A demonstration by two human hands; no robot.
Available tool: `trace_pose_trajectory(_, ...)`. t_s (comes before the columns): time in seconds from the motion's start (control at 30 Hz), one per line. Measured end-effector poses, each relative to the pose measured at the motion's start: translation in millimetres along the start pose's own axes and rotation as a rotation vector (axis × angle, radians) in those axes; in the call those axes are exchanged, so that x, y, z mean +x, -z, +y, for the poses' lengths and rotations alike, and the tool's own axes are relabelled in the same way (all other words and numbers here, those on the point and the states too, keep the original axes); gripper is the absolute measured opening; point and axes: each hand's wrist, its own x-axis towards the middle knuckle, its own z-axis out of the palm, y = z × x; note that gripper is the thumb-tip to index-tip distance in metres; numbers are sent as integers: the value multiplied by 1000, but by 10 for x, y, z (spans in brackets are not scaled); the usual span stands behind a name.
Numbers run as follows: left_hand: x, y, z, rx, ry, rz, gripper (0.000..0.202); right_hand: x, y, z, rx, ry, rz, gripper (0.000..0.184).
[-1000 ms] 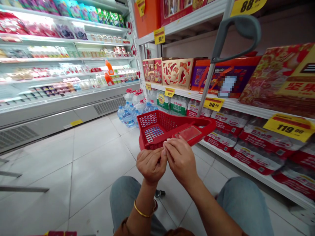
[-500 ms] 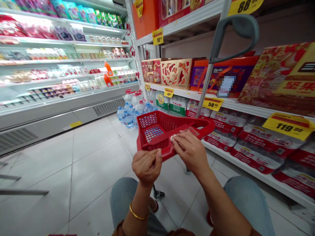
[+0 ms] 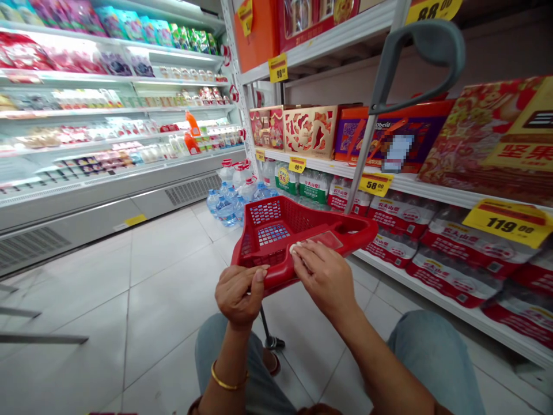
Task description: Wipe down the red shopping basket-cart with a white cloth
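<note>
A red plastic shopping basket cart (image 3: 298, 216) with perforated walls stands between my knees, tilted in view. My left hand (image 3: 241, 294) is closed over the left end of its near rim, thumb on top. Farther right, my right hand (image 3: 325, 276) presses on the same rim with its fingers together. A small white wad, like a tissue or wipe (image 3: 295, 248), shows under those fingertips; the rest of it is hidden. Just beyond this hand is a pale label panel (image 3: 328, 238) on the rim. The cart's grey handle (image 3: 423, 63) rises at the upper right on a metal pole.
A shelf on the right carries gift boxes (image 3: 311, 131) and shrink-wrapped water bottles (image 3: 453, 253), with yellow price tags. Large water jugs (image 3: 233, 202) stand on the tiled floor beyond the cart. A lit refrigerated display (image 3: 108, 155) runs along the left. Metal legs (image 3: 43, 338) intrude at far left.
The cart's near left corner has swung left and toward me, and my left hand has moved with it. My right hand has shifted slightly left and down with the white wad.
</note>
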Motion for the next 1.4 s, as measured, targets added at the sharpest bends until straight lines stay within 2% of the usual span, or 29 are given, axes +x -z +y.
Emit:
trace_pose_trajectory(0.27,-2,-34,-60,-32,7,29,18,-21,-17,-47,-22,-37,2,17)
trace_pose_trajectory(0.47,36,-64,-133,-15,3,2,17,-12,-75,-59,-63,-59,39,17)
trace_pose_trajectory(0.6,54,-89,-79,188,-39,19,8,-3,-94,-80,-86,-74,43,18)
trace_pose_trajectory(0.67,67,-114,11,369,-58,45,6,-2,-94,-96,-92,-74,37,18)
trace_pose_trajectory(0.73,89,-158,133,461,-50,53,7,-6,-90,-112,-99,-72,33,18)
trace_pose_trajectory(0.83,125,-265,321,341,-67,-19,19,-22,-79,-127,-104,-73,16,18)
trace_pose_trajectory(0.97,119,-415,468,222,2,-90,26,-60,-60,-104,-87,-49,27,21)
trace_pose_trajectory(1.07,69,-463,487,246,8,-122,29,-90,-42,-49,-50,-4,30,23)
trace_pose_trajectory(1.17,22,-469,476,292,-66,-188,30,-113,-17,18,-27,18,11,23)
trace_pose_trajectory(1.27,-2,-474,479,323,-135,-239,31,-130,17,74,-24,15,20,24)
trace_pose_trajectory(1.4,-19,-487,505,334,-162,-257,33,-150,72,131,-5,-17,17,23)
